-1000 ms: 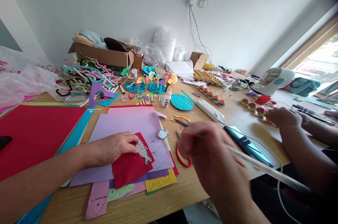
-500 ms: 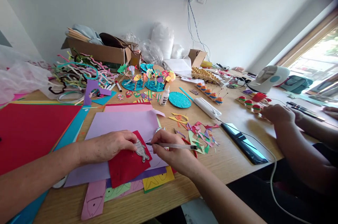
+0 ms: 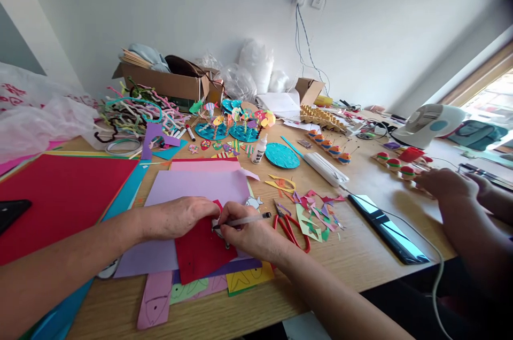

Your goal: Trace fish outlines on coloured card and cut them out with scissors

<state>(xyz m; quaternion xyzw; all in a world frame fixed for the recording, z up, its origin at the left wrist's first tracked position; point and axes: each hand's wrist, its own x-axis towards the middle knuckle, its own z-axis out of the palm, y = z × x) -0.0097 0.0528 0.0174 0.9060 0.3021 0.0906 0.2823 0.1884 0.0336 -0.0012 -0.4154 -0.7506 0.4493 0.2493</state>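
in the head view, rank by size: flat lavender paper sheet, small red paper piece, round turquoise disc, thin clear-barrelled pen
1. Flat lavender paper sheet
2. Small red paper piece
3. Round turquoise disc, farther off
4. Thin clear-barrelled pen, partly hidden in the right hand

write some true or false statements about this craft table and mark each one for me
1. The right hand is holding a pen. True.
2. The left hand is raised well away from the red paper. False: its fingers are at the red paper, close to the right hand.
3. The blue disc lies to the right of the white bottle in the picture. True.
4. The white bottle is lying on its side. False: it stands upright.
5. The red-handled scissors lie between the right hand and the paper scraps. True.
6. The paper scraps are all one colour. False: they include green, red and purple pieces.
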